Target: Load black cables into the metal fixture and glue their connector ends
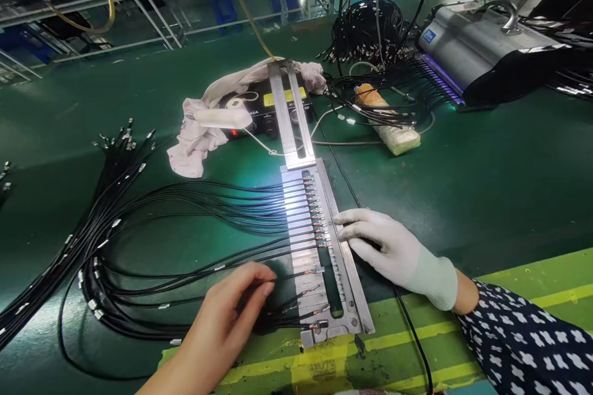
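A slotted metal fixture (324, 327) lies at the middle, with several black cables (250, 203) side by side across its upper part, their stripped ends in its slots. My bare left hand (231, 308) is left of the fixture's lower part, thumb and fingers pinched on one black cable whose tip (315, 270) reaches over the metal. A few more cable ends rest loosely just below it. On the fixture's right rail are the fingertips of my right hand (389, 247), in a white glove, fingers stretched out. The left fingertips partly hide the held cable.
Behind the fixture are a black control box (264, 108) with a cloth (189, 142) and a slotted metal plate (280, 99). A wrapped roll (389, 123) lies to the right, near a metal-housed machine (477, 49) glowing violet. A cable bundle (106, 179) spreads at left.
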Demonstrator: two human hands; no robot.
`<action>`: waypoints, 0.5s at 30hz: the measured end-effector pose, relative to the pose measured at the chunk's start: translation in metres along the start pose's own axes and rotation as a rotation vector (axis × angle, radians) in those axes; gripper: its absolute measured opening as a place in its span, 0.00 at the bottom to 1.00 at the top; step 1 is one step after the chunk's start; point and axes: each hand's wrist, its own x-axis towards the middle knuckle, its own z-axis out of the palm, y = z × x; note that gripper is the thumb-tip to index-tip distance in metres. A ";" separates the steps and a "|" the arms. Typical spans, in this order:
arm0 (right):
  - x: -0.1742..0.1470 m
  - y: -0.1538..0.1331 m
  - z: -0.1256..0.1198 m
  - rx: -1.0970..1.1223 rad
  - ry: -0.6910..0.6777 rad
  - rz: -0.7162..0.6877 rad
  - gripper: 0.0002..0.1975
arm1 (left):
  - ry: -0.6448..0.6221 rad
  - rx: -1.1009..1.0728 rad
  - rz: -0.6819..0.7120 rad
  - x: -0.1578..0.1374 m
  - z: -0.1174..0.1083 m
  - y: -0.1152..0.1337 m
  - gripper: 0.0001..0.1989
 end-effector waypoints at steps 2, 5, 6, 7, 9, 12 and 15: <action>0.000 0.000 0.000 0.003 -0.004 0.001 0.11 | 0.088 0.121 0.105 0.005 0.005 -0.004 0.03; 0.001 -0.001 -0.001 -0.003 -0.002 -0.005 0.11 | 0.147 0.251 0.199 0.014 0.012 -0.011 0.04; 0.001 -0.001 -0.001 -0.004 0.001 -0.009 0.11 | 0.153 0.275 0.213 0.017 0.013 -0.012 0.03; 0.001 0.000 -0.001 -0.007 0.006 -0.012 0.10 | 0.155 0.289 0.224 0.020 0.014 -0.014 0.03; 0.001 0.000 0.000 -0.010 0.015 -0.013 0.10 | 0.134 0.296 0.249 0.024 0.013 -0.014 0.03; 0.001 0.000 0.000 -0.006 0.025 -0.009 0.10 | 0.096 0.286 0.282 0.027 0.010 -0.013 0.05; 0.002 0.000 0.000 -0.001 0.035 -0.015 0.10 | 0.085 0.267 0.300 0.028 0.009 -0.010 0.06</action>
